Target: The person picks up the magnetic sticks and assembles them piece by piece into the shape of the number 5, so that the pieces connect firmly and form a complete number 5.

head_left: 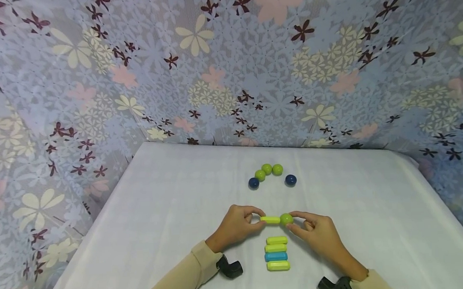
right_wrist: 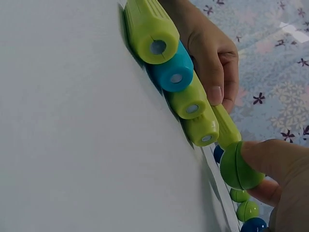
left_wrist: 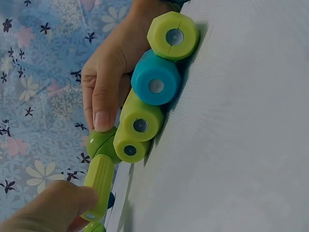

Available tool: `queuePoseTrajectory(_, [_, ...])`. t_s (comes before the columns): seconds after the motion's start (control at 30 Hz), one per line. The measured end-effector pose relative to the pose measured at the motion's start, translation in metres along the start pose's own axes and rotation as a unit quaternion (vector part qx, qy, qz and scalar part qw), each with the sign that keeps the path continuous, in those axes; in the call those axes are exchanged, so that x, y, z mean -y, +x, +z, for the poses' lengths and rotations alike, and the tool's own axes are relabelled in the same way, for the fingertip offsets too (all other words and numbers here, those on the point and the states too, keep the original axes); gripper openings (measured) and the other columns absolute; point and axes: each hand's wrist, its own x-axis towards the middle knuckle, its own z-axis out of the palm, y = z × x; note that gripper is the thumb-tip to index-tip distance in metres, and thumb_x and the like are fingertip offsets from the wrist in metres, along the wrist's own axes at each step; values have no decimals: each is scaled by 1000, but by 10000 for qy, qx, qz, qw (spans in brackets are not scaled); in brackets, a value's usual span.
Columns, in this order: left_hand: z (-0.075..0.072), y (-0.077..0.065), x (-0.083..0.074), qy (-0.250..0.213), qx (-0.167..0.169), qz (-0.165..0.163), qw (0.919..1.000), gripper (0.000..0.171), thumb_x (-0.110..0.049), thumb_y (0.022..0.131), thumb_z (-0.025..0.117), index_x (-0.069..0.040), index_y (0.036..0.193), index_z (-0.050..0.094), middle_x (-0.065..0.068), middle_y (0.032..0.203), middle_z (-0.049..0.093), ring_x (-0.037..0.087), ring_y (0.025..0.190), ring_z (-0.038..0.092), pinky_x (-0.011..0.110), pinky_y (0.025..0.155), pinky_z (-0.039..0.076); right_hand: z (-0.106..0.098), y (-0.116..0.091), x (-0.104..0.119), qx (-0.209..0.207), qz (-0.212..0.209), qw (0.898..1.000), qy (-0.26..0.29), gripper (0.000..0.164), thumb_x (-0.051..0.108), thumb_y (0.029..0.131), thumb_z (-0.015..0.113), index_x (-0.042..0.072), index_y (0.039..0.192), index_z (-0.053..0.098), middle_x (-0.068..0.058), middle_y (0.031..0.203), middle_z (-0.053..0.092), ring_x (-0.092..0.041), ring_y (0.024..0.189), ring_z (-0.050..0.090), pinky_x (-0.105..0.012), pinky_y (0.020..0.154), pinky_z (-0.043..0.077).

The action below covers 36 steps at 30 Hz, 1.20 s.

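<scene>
My left hand [head_left: 240, 224] pinches the left end of a yellow-green magnetic rod [head_left: 271, 220] between thumb and fingers. A green ball [head_left: 286, 219], pinched by my right hand [head_left: 318, 236], sits against the rod's other end. In the right wrist view the ball [right_wrist: 240, 166] shows a seam round its middle, and the rod [right_wrist: 226, 126] meets its upper side. Just nearer to me lies a stack-like row of rods: yellow-green ones [head_left: 278, 265] and one blue rod [head_left: 276, 256]. Round metallic discs show in their ends in the left wrist view.
Farther back on the white-covered table [head_left: 186, 186] lie several balls in an arc: green ones [head_left: 267, 169], a dark blue ball [head_left: 253, 183] at left and another dark blue ball [head_left: 290, 180] at right. A flowered cloth [head_left: 228, 75] hangs behind the table.
</scene>
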Motion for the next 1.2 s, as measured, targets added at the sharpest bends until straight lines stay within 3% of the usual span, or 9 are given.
queuePoseTrajectory(0.23, [2,-1,0,46,6,11,10000,17,-22,90,80,-13,105,79,-15,51,34,-3,49,30,17,50,27,2,-2,-2,-33,-104,9999,-89,30,26,83,88,13,109,79,19,46,29,1,41,25,-23,41,27])
queuePoseTrajectory(0.5, [1,-1,0,56,50,-29,10000,18,-22,90,80,-13,105,79,-15,51,34,-2,49,31,18,50,27,4,-2,-2,-18,-467,9970,-617,31,23,81,89,11,107,80,22,48,29,3,43,26,-21,42,26])
queuePoseTrajectory(0.77, [0,0,-2,103,63,-51,9999,19,-23,91,80,-12,106,79,-15,51,35,-2,49,31,17,50,27,3,-1,-3,-64,-598,9962,-635,30,22,80,89,12,107,79,23,49,28,4,44,26,-21,42,26])
queuePoseTrajectory(1.2, [0,0,-1,131,114,-37,9998,23,-26,91,80,-11,110,79,-14,54,36,-1,50,32,18,51,28,2,0,-3,-11,-484,9965,-684,30,24,82,88,11,108,80,22,49,28,3,44,27,-21,43,26])
